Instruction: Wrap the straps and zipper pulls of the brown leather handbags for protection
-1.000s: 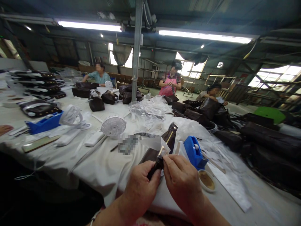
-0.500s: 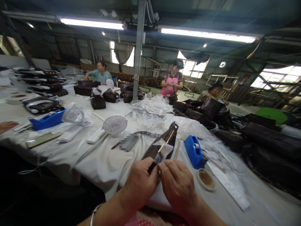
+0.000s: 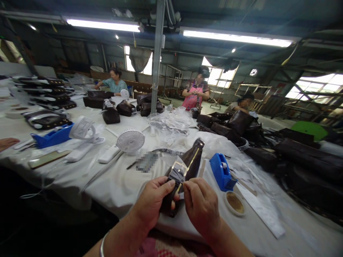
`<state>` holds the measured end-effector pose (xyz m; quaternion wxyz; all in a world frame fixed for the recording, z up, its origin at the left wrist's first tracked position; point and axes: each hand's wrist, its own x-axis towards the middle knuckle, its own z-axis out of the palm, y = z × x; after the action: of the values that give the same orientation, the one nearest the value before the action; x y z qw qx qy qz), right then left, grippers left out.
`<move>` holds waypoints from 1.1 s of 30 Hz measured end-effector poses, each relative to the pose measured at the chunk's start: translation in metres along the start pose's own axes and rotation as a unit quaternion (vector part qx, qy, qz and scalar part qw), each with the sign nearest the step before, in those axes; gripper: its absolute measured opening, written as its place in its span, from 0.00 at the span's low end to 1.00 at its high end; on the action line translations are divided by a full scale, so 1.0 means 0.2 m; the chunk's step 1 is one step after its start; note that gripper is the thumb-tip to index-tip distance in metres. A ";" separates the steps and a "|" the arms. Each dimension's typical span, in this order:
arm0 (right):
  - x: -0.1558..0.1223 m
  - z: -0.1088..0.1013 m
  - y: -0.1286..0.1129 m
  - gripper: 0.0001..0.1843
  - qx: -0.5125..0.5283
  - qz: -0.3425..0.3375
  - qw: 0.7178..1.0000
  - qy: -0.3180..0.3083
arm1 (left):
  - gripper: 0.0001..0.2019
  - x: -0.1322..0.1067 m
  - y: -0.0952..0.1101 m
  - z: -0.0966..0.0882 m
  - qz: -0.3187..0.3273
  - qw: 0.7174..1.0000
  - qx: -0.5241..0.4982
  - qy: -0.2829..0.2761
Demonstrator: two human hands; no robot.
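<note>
A dark brown leather bag [image 3: 194, 159] with a gold zipper lies on the white-covered table in front of me. My left hand [image 3: 153, 195] grips the bag's near end, its thumb on top beside a piece of clear plastic film [image 3: 178, 172] wrapped over part of the bag. At the zipper, my right hand [image 3: 201, 201] has its fingers pinched together; what they hold is too small to make out. A blue tape dispenser [image 3: 221, 172] and a roll of tape [image 3: 235, 203] are to the right of my right hand.
Left of the bag stand a white fan [image 3: 131, 140], a second fan [image 3: 82, 128] and another blue tape dispenser [image 3: 52, 136]. Crumpled plastic [image 3: 171, 121] lies behind. Dark bags [image 3: 241, 123] pile up at right. A metal post [image 3: 157, 57] rises mid-table. Several people work beyond; someone's hand [image 3: 9, 143] rests at far left.
My left hand has turned and shifted left, its thumb now on top of the bag. The bag's near end and gold zipper show more. My right hand has stayed close to the zipper.
</note>
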<state>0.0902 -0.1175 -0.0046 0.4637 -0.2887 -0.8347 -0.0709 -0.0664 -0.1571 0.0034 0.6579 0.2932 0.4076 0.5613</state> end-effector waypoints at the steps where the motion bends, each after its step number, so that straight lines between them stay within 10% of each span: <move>1: 0.00 0.01 0.00 0.06 0.000 -0.001 1.000 -0.003 | 0.14 0.00 0.00 -0.01 -0.002 1.000 -0.011 0.001; 15: 0.00 0.09 -0.02 0.07 0.030 0.026 0.999 -0.019 | 0.15 0.03 -0.03 -0.02 -0.016 0.992 -0.116 0.034; 21: -0.05 0.11 -0.05 0.09 0.129 0.098 0.986 -0.036 | 0.15 0.04 0.02 -0.01 0.009 0.989 0.135 0.055; 26: -0.01 0.05 0.03 0.08 0.145 0.171 0.974 -0.037 | 0.15 -0.01 0.05 -0.05 0.174 0.899 0.403 0.003; 33: 0.01 0.01 0.06 0.08 0.094 0.118 0.988 -0.040 | 0.08 -0.09 -0.06 -0.11 0.251 0.860 0.443 -0.024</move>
<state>0.0946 -0.1054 -0.0063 0.4598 -0.3428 -0.8158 0.0746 -0.0804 -0.1786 -0.0147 0.3049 0.6599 0.5099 0.4600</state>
